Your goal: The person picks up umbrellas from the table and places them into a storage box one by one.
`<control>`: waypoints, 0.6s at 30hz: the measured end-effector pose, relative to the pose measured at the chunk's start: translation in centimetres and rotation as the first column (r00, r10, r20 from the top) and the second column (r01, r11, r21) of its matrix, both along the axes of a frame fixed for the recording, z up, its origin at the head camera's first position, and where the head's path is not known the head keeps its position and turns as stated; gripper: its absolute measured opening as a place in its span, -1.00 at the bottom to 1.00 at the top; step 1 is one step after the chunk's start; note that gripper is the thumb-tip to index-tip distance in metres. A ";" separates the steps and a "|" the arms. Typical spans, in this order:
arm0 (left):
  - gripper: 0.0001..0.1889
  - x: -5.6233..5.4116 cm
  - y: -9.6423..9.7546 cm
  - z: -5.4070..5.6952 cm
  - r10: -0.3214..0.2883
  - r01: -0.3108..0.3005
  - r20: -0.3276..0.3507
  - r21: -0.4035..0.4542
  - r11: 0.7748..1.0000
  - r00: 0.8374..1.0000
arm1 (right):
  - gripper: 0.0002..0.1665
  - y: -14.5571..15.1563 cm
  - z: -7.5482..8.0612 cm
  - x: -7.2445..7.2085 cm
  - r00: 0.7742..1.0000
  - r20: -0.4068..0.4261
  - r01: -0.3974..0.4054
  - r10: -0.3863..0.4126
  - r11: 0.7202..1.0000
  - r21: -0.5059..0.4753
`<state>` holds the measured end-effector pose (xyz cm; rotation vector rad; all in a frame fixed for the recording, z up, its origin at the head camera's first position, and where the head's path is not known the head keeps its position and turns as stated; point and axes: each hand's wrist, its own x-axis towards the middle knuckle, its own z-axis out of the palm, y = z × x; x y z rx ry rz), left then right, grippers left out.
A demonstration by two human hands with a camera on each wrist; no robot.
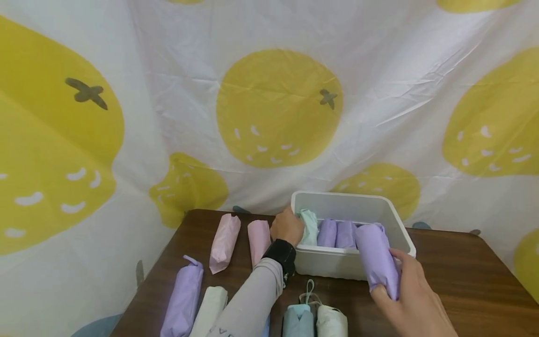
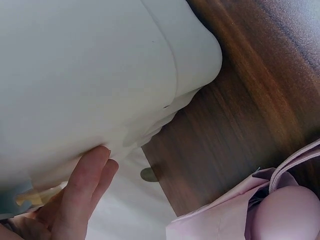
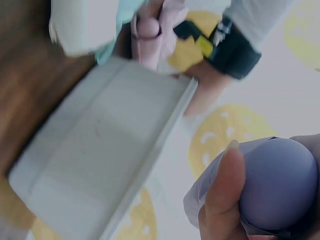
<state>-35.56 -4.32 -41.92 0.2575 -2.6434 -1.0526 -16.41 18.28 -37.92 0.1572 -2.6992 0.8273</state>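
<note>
My right hand (image 1: 414, 292) grips a folded purple umbrella (image 1: 376, 260) over the front right rim of a white bin (image 1: 328, 264). In the right wrist view, the rounded handle end of that purple umbrella (image 3: 280, 185) faces the camera, with the thumb across its side. At the bin's left end, my left hand (image 1: 288, 227) holds the rim; its fingers (image 2: 85, 180) lie along the outer wall in the left wrist view. Inside the bin stand a mint umbrella (image 1: 309, 227) and two purple umbrellas (image 1: 326, 233), side by side from the left.
Left of the bin lie two pink umbrellas (image 1: 225, 243), a purple one (image 1: 183, 297) and a pale green one (image 1: 210, 311). In front are a blue-grey umbrella (image 1: 298, 322) and a cream one (image 1: 332, 322). A fruit-print cloth (image 1: 181, 117) hangs behind the brown table (image 1: 463, 281).
</note>
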 end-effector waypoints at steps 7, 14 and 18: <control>-0.82 0.1 0.0 -0.1 0.000 0.000 -0.011 -0.007 1.000 1.000 | -0.10 0.7 2.6 -2.1 0.999 -0.053 -0.005 0.005 1.000 -0.001; -0.79 0.1 0.1 -0.1 0.000 0.000 -0.012 -0.010 1.000 1.000 | -0.10 1.0 3.6 -3.7 0.998 -0.066 0.004 -0.005 1.000 -0.009; -0.78 0.1 0.1 -0.1 0.000 0.000 -0.015 -0.012 1.000 1.000 | -0.08 1.2 4.0 -4.6 0.997 -0.083 -0.006 0.005 1.000 -0.014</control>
